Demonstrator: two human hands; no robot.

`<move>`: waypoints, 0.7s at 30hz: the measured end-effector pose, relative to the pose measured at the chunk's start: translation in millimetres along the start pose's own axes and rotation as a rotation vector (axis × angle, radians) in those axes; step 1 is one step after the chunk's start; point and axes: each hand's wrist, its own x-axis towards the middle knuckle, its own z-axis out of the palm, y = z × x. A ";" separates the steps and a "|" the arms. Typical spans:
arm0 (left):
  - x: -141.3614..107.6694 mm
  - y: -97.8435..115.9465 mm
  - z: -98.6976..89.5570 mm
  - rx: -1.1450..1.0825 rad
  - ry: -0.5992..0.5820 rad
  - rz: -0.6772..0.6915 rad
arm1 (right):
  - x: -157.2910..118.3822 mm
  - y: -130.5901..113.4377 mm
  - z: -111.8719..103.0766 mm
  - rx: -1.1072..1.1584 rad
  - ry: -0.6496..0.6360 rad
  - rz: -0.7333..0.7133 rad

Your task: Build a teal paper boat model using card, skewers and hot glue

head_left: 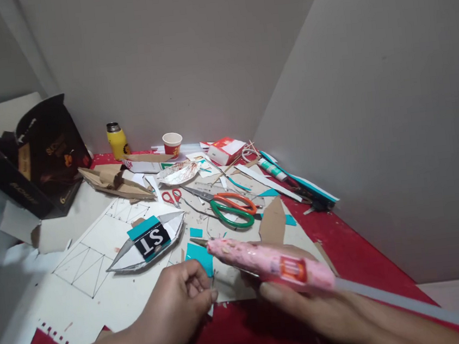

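Note:
My right hand (283,292) is wrapped round a pink glue gun (263,261), its dark nozzle pointing left and a long translucent stick trailing from its back end. My left hand (188,291) has its fingers curled and pressed together beside a turquoise piece (200,258); what it pinches is too small to name. To the left of the nozzle lies a grey boat shape (123,257) with a black and turquoise cover (154,240) marked with white letters. It rests on a drawn paper sheet (103,295).
Large scissors (233,210) with orange and green handles lie mid-table, near small red scissors (172,196). A cardboard boat (118,183), yellow bottle (117,141), paper cup (172,144) and dark box (48,163) stand behind. Cardboard scraps (272,222) lie right. Grey walls enclose the red table (357,257).

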 end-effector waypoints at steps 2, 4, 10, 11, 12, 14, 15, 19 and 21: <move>-9.6 -5.4 -8.5 -0.118 0.009 -0.045 | 11.7 5.4 7.0 -0.181 -0.032 -0.104; -20.8 -13.3 -19.1 -0.200 -0.005 -0.093 | 20.6 15.8 14.9 -0.349 -0.042 -0.229; -45.7 -24.9 -45.6 -0.383 0.163 -0.125 | 34.9 39.6 31.9 -0.550 -0.085 -0.395; -46.8 -24.3 -47.2 -0.416 0.208 -0.127 | 36.9 40.2 33.0 -0.555 -0.111 -0.394; -47.0 -23.5 -48.3 -0.453 0.245 -0.126 | 39.0 40.1 33.8 -0.556 -0.135 -0.393; -45.5 -22.9 -49.5 -0.517 0.288 -0.121 | 42.9 39.5 34.8 -0.551 -0.184 -0.379; -44.2 -23.2 -50.1 -0.538 0.295 -0.123 | 44.5 39.4 35.2 -0.553 -0.200 -0.374; -39.1 -24.5 -52.3 -0.548 0.312 -0.160 | 47.7 42.7 36.2 -0.573 -0.213 -0.389; -37.9 -22.9 -52.7 -0.557 0.355 -0.154 | 47.5 44.8 36.2 -0.560 -0.204 -0.400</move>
